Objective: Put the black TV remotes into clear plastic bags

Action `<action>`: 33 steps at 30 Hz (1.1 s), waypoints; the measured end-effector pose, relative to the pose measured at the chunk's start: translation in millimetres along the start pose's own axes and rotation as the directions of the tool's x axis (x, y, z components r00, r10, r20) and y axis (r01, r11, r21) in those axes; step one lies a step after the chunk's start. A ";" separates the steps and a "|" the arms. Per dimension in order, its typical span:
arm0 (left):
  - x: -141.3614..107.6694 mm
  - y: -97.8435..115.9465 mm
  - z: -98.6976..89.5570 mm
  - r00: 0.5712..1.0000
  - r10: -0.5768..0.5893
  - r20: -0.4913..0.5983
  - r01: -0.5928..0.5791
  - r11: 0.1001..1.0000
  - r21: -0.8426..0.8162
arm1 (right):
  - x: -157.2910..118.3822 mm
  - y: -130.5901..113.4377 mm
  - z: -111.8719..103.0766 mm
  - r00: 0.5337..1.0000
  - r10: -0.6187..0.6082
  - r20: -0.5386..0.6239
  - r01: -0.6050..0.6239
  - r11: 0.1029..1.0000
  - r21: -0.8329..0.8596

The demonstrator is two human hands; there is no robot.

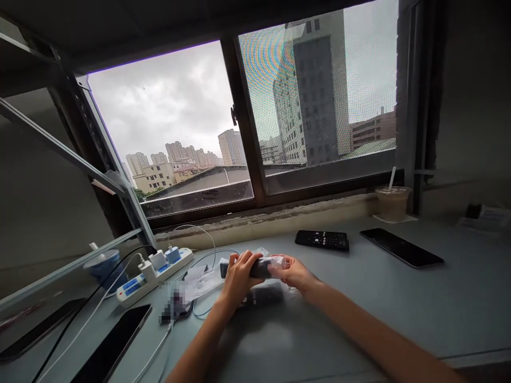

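My left hand is closed around a dark, oblong device, its fingers over the top. Clear plastic wrap covers the right end of that device, and my right hand pinches the wrap there. Just below the hands, another dark item lies on the grey table, partly hidden by my left hand. More crumpled clear plastic lies to the left of my left hand.
Behind to the right are a black remote, a dark phone and a cup with a straw. At left are a power strip with chargers and cables, a blue cup, phones and a metal frame.
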State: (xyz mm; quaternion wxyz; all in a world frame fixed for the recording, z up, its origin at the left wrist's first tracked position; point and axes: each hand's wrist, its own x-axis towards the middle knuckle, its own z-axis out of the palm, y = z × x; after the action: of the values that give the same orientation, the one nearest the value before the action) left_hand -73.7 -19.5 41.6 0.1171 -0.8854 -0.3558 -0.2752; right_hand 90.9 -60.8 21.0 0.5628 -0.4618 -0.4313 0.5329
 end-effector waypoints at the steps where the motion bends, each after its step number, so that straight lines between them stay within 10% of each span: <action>1: 0.1 0.6 -0.7 1.000 -0.001 0.001 0.001 1.000 -0.005 | 0.1 0.3 0.1 1.000 0.006 -0.009 -0.006 1.000 0.009; 33: -4.1 11.3 -11.0 0.984 0.171 -0.047 -0.170 0.985 0.022 | -9.9 -12.4 5.7 0.997 0.054 0.055 -0.053 0.998 -0.026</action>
State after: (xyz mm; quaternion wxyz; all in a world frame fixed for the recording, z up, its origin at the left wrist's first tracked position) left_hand -72.8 -34.3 48.1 0.1568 -0.9045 -0.2782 -0.2825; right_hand 87.2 -70.4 34.3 0.5302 -0.4650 -0.4411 0.5550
